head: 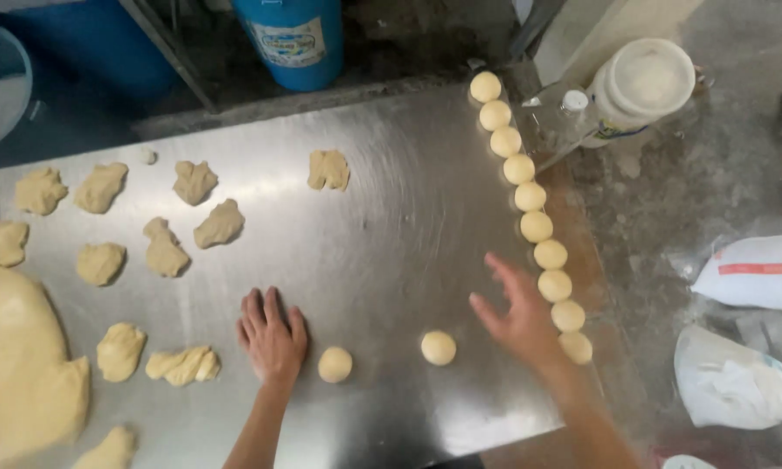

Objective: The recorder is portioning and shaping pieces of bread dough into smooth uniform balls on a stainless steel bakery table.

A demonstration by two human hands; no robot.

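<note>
Resting our left hand (272,337) flat and our right hand (519,314) spread, both holding nothing; two small round pale dough balls (335,364) are lying between them on the steel counter (391,226); we are judging them soft, light, tacky, best cupped gently from above.

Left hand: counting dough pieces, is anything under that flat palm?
Nothing shows beneath the left hand, flat on the steel table; a dough ball lies beside it. Beneath the palm is covered.

The steel table (391,226) is brushed and glossy; the dough balls (536,227) look smooth and matt, the dough pieces (219,224) rough.
</note>
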